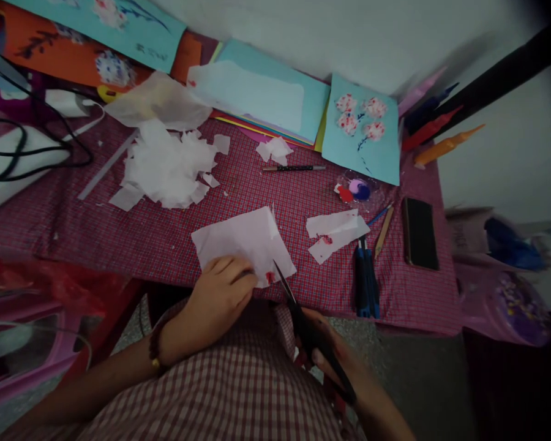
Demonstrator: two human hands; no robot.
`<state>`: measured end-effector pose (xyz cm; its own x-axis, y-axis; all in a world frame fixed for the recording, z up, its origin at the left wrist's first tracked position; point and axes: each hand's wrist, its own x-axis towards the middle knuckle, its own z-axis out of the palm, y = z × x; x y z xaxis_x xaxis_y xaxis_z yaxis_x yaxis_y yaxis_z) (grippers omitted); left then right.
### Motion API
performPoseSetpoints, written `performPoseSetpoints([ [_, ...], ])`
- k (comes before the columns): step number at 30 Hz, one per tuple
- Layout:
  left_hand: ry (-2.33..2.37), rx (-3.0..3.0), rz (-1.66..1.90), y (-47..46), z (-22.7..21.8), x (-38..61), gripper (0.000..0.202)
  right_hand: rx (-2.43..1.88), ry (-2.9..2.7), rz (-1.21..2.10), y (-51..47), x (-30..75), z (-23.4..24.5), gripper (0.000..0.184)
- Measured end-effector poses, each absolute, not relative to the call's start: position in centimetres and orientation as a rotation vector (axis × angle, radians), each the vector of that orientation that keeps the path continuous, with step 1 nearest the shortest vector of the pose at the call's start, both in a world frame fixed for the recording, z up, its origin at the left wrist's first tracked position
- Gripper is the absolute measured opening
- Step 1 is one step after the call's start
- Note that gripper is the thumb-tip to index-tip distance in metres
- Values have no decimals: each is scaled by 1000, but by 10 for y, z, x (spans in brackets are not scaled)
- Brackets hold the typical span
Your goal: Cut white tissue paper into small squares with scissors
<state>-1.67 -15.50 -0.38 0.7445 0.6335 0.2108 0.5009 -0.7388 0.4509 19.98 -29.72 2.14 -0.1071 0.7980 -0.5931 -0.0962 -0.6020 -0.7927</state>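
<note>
A thin white sheet of paper (239, 236) with a red mark lies near the table's front edge. My left hand (224, 291) is on its near left part, fingers bent over the paper and holding it. In my right hand (328, 346) is a pair of black-handled scissors (310, 331). Their blade tips point up and left, at the paper's near right part beside the red mark. Whether the blades grip the paper, I cannot tell. To the right lie cut paper strips (337, 226), also marked red.
A heap of white paper pieces (169, 165) covers the left middle. Behind are coloured sheets (319, 125) and a blue flower picture (365, 131). On the right lie a phone (420, 233), a blue-black tool (366, 278) and a paint palette (356, 188). A black cable (22, 144) curls at left.
</note>
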Motion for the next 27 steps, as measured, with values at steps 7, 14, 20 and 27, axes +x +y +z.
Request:
performPoseSetpoints([
  [7, 780, 2497, 666, -153, -17, -23, 12, -1563, -718, 1759, -295, 194, 18, 64],
  [14, 757, 2498, 611, -150, -18, -23, 11, -1574, -780, 1732, -302, 195, 14, 66],
  [20, 749, 2507, 632, -150, -18, -24, 11, -1675, -732, 1718, -300, 192, 20, 65],
  [27, 754, 2482, 620, -151, -18, -25, 11, -1710, -785, 1737, -293, 191, 29, 62],
])
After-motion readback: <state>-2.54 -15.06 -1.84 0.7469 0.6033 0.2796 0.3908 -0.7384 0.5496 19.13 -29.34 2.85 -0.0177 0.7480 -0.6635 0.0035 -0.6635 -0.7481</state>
